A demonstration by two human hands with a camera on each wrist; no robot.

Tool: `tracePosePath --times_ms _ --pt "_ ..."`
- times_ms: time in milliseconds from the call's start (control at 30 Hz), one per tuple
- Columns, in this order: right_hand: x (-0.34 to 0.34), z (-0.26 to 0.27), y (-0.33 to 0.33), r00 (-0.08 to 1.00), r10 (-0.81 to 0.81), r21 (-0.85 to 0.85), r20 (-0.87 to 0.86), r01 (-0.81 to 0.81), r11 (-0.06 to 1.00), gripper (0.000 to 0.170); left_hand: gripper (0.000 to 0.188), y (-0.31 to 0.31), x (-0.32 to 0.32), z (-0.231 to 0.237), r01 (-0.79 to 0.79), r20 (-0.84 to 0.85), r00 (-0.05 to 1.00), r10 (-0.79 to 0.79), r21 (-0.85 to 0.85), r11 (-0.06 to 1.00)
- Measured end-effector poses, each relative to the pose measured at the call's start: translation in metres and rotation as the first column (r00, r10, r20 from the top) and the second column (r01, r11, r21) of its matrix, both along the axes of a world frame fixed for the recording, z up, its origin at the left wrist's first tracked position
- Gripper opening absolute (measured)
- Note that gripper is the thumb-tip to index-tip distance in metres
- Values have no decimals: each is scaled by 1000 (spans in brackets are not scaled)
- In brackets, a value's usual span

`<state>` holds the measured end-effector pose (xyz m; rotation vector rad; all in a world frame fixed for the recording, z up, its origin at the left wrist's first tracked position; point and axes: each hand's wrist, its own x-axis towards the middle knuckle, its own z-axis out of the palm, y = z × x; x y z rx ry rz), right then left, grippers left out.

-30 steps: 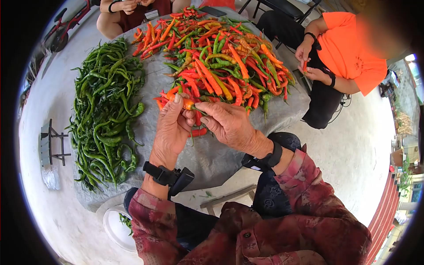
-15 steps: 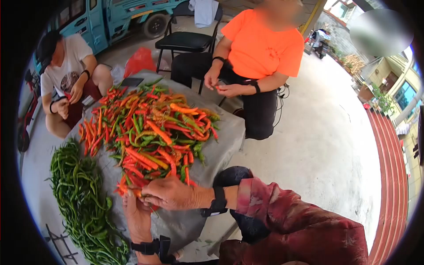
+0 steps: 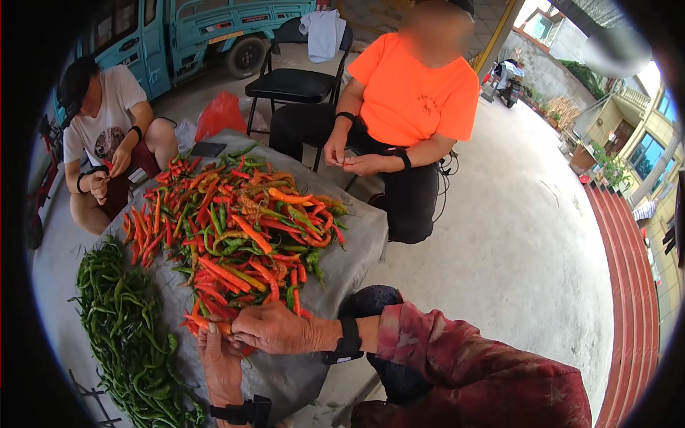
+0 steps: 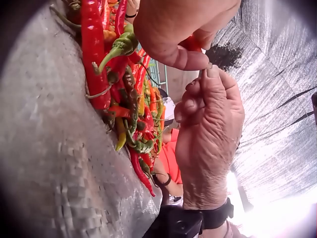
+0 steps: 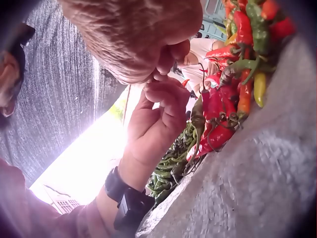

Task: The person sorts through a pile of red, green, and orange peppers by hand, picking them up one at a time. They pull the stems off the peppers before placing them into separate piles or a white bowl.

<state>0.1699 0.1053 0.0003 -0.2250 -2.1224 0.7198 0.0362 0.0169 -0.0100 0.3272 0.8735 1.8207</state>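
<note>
The left hand (image 3: 220, 360) reaches away from the near edge, its thumb upright and its fingers curled in a pinch. The right hand (image 3: 277, 328) comes in from the right — knuckles up, thumb straight against the forefinger, the other fingers folded under. Both sets of fingertips sit close together. The right forearm (image 3: 449, 342), sleeved in red, stretches leftward — its wrist (image 3: 330, 335) roughly level.

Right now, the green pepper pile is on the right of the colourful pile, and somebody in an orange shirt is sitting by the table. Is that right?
Not quite: the green pepper pile is on the left of the colourful pile in the head view. The person in orange does sit by the table.
</note>
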Motion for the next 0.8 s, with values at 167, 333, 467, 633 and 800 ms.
tracePosePath --times_ms 167,333,467,633,800 --pt "3 0 1 999 -11 5 34 11 1000 20 13 0 -1 -5 24 -29 999 -25 -20 1000" --pt "2 8 4 1000 -11 63 -2 11 998 22 13 -1 -5 -8 32 -56 998 -31 11 999" --pt "1 9 5 1000 3 0 13 -3 1000 25 13 2 -4 -11 -15 -70 997 15 -4 1000" --pt "0 10 3 991 10 -213 136 20 977 27 13 2 2 -1 23 -201 979 -19 18 1000" --pt "-7 0 4 995 47 -244 92 -23 969 28 14 2 -1 -7 -10 -213 977 21 50 999"
